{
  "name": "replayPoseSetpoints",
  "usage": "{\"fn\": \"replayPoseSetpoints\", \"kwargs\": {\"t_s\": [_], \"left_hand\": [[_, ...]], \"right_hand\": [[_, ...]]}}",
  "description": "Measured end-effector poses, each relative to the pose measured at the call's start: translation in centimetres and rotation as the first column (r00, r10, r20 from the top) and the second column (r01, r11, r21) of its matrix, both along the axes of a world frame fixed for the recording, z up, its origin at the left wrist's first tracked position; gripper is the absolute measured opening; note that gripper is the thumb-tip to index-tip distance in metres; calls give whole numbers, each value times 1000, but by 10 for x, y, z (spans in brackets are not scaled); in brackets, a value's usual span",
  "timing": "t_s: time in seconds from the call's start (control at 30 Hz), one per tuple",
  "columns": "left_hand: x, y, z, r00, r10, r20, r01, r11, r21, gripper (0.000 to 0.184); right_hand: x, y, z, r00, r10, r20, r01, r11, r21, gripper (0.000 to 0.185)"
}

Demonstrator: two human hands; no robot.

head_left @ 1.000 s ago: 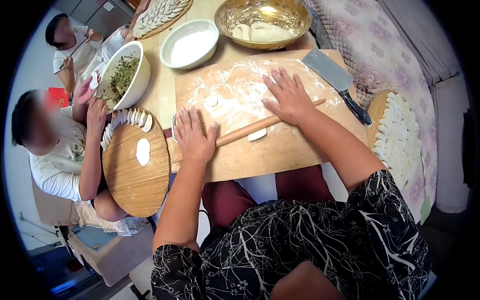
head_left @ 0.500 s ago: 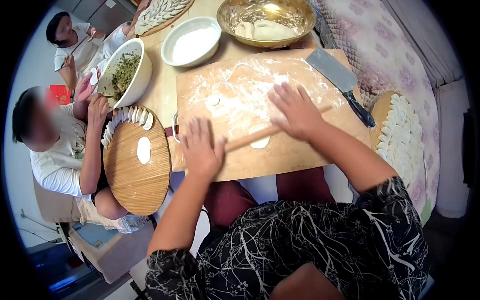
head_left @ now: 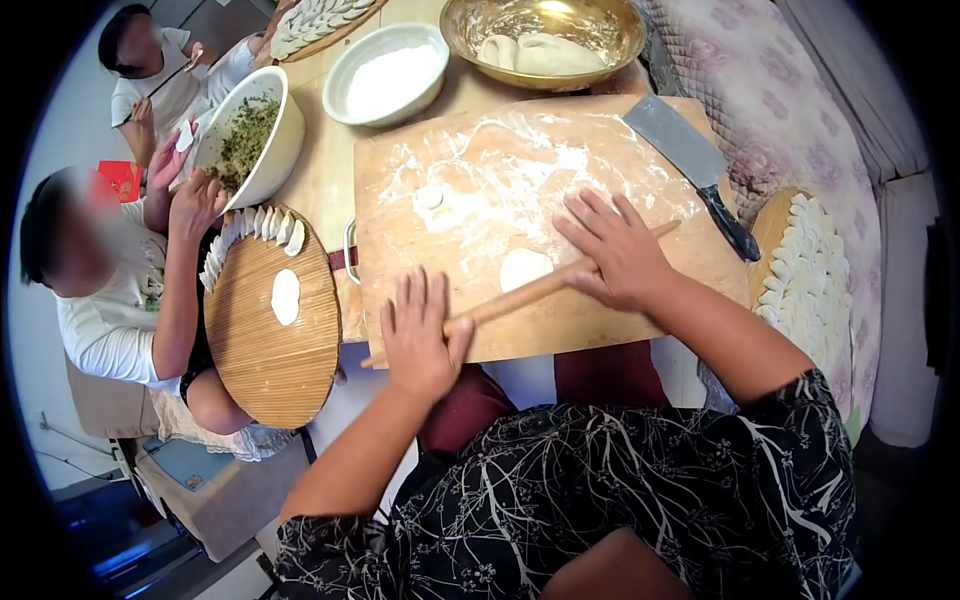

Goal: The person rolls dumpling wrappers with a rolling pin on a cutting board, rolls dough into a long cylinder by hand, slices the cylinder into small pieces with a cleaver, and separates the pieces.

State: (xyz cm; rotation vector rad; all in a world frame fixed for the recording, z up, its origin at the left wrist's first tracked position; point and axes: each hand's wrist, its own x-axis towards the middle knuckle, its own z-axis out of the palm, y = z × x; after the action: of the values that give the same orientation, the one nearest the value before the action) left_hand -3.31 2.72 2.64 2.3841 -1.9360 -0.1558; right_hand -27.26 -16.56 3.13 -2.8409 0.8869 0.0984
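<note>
A thin wooden rolling pin [head_left: 525, 296] lies slantwise across the floured wooden board [head_left: 420, 135]. My left hand [head_left: 420, 340] rests flat over the pin's left part, its fingers stretched out. Over the right part lies my right hand [head_left: 622, 250], palm down with fingers spread. Just beyond the pin, between the two hands, is a round dough wrapper [head_left: 524, 268]. A small flattened dough piece [head_left: 430, 197] sits farther up the board, amid streaks of flour.
A cleaver [head_left: 680, 140] lies along the board's right edge. Behind stand a flour bowl [head_left: 334, 100] and a golden dough basin [head_left: 460, 45]. At left, a co-worker's hand [head_left: 195, 205] is near the filling bowl [head_left: 290, 140], above a slatted tray [head_left: 260, 350]. Dumplings [head_left: 805, 265] fill another tray.
Both my hands and the rolling pin have moved toward my body, my right hand also rightward. The wrapper, formerly partly under the pin, now lies uncovered beyond it.
</note>
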Motion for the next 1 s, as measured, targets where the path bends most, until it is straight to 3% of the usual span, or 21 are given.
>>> {"fn": "replayPoseSetpoints", "kwargs": {"t_s": [0.1,0.2,0.27,0.4,0.43,0.53,0.63,0.73,0.8,0.9,0.93,1.0], "left_hand": [[5,-9,-6,1000,-4,-24,2,998,-66,70],[32,-58,-13,988,151,-27,-153,982,-113,71],[42,-74,-13,969,245,21,-236,951,-198,72],[9,-13,1,999,28,16,-28,999,19,71],[0,0,5,996,33,-86,-26,996,80,71],[9,-14,-2,999,28,-41,-25,997,70,71],[46,-72,-12,978,208,-4,-206,966,-160,72],[42,-66,-10,966,257,14,-252,955,-158,73],[23,-40,3,994,106,16,-105,994,-39,74],[12,-17,-1,998,-58,24,59,995,-75,75],[8,-14,-2,998,-55,20,56,996,-69,75],[6,-20,-1,988,-143,-56,124,958,-259,63]], "right_hand": [[-4,7,-5,999,41,-12,-41,999,-14,64],[40,-37,-5,978,-149,148,155,988,-27,64],[43,-41,-8,976,-150,161,159,986,-45,64],[2,-1,-2,995,-38,91,41,999,-33,65],[-5,8,1,999,29,31,-29,1000,-9,65],[11,-4,-4,999,-10,36,10,1000,-24,66],[46,-39,-3,986,-108,125,117,991,-65,66],[46,-37,-12,973,-121,196,142,985,-99,65],[24,-16,-8,986,-55,156,67,995,-75,67],[11,8,-1,994,28,105,-30,999,19,75],[12,12,0,979,24,201,-47,993,108,74],[21,10,3,953,17,303,-71,983,170,72]]}}
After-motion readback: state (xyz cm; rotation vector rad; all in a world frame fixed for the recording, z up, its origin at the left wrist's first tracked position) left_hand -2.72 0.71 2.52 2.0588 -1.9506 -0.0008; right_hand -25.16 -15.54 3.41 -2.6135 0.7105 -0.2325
